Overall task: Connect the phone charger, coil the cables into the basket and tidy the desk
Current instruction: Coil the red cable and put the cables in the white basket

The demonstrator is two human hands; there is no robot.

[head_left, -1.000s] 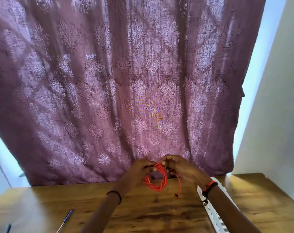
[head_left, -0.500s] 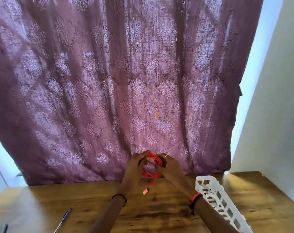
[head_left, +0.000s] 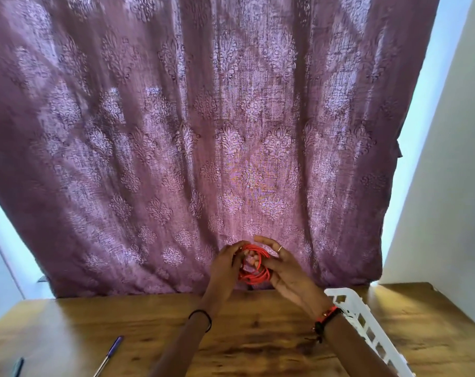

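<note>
Wooden counter point(head_left: 149, 322) against a purple patterned curtain point(head_left: 203, 131), both hands raised above its far edge, in front of the curtain's lower hem. Left hand point(head_left: 222, 270) grips the left side of a coiled red cable point(head_left: 254, 277), fingers curled round the loops. Right hand point(head_left: 288, 276) holds the coil's right side: thumb laid across the front of the loops, fingers behind them, index finger stretched out over the top. Coil is several loops thick, roughly upright, held in the air between the two hands and off the counter. Cable ends not clearly visible. Thin ring point(head_left: 280, 248) on one right finger. Black band point(head_left: 202, 319) on the left wrist, red-and-black band point(head_left: 327, 318) on the right wrist.

White basket point(head_left: 358, 314) with slotted walls sits on the counter just under and right of the right forearm, partly hidden by it; inside not visible. Blue pen point(head_left: 108, 355) lies on the counter near left, well apart from the hands. Small dark object point(head_left: 17, 367) at the bottom-left edge, too cut off to identify. Pale wall point(head_left: 448, 186) on the right, bright light either side of the curtain.
</note>
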